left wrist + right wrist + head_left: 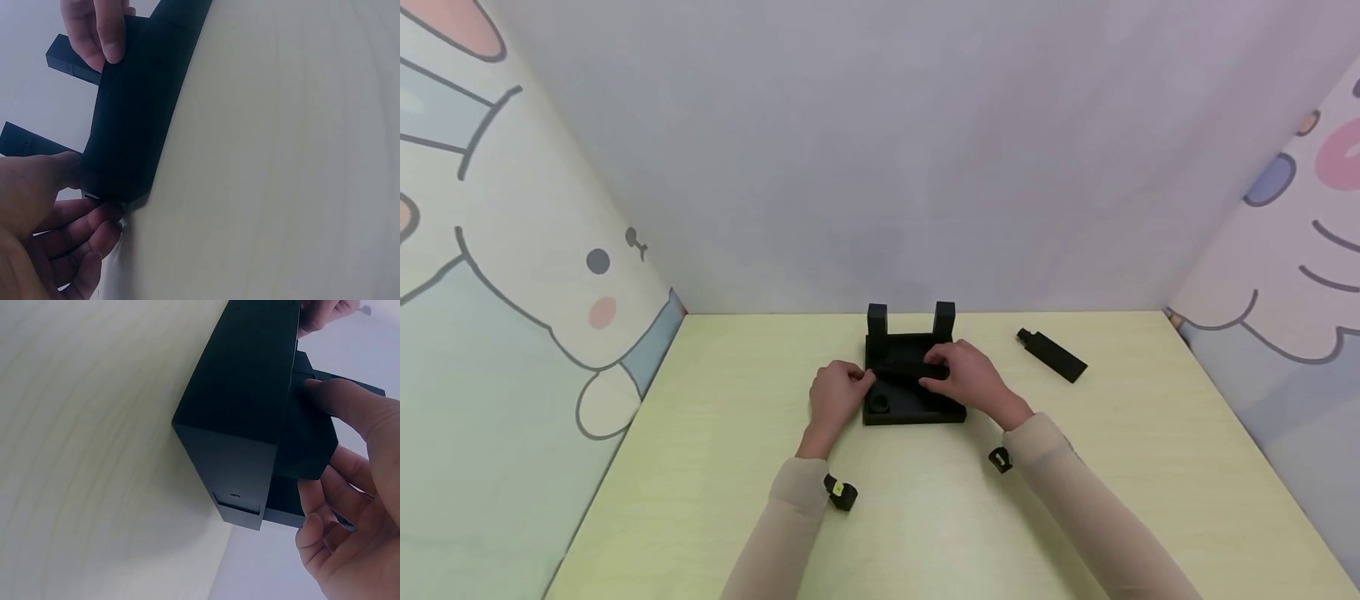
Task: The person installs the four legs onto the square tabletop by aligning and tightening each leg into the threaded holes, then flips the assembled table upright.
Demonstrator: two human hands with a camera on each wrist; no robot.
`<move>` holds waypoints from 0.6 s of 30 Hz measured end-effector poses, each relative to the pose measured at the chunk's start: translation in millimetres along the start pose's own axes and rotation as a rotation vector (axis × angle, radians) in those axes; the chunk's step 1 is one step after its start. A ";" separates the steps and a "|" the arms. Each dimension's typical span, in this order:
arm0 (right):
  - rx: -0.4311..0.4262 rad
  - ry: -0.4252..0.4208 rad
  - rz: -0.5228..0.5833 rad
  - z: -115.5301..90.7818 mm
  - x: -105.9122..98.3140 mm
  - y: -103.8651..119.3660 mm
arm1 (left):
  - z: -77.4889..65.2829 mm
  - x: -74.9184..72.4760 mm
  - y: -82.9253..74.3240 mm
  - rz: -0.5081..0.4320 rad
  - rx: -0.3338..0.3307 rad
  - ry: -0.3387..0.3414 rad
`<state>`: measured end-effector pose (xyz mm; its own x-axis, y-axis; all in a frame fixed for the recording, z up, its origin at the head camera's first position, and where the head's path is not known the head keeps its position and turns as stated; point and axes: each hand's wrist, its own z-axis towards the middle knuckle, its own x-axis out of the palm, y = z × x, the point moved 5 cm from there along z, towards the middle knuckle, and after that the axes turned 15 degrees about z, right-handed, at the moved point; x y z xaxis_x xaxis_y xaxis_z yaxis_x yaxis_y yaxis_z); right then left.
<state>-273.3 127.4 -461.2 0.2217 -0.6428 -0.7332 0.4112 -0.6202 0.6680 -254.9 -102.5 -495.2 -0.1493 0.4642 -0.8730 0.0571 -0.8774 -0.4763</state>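
Observation:
A black elongated block [901, 369] with bevelled ends lies across a black square base [917, 417]. Two black upright posts rise from the base's far side, a left post [877, 323] and a right post [944, 320]. A round ring [879, 403] shows at the base's front left. My left hand [837, 392] pinches the block's left end, thumb above and fingers below in the left wrist view. At the other end, my right hand [356, 481] grips the block between thumb and fingers. In the right wrist view, the block overlaps the base's inner side.
To the right of the base, a flat black piece [1054, 357] with a narrow neck lies on the pale wooden table [745, 433]. Small black devices sit by the left cuff [842, 493] and right cuff [1000, 460]. A plain wall [910, 167] stands behind; patterned panels flank the table.

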 end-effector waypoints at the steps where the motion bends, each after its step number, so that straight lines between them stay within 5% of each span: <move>1: 0.001 0.000 -0.010 0.2 1.3 -0.3 | -0.3 0.3 -0.1 0.000 -0.002 0.002; 10: 0.018 0.036 -0.052 -1.9 7.6 -4.7 | -1.7 2.0 -0.2 -0.006 -0.006 0.009; 18: 0.014 0.003 -0.012 -3.4 -21.3 0.0 | 1.0 1.4 1.3 0.002 0.000 0.003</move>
<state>-275.1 142.6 -445.9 0.2198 -0.6338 -0.7416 0.4014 -0.6341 0.6609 -256.0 -103.1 -497.0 -0.1464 0.4625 -0.8745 0.0572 -0.8786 -0.4742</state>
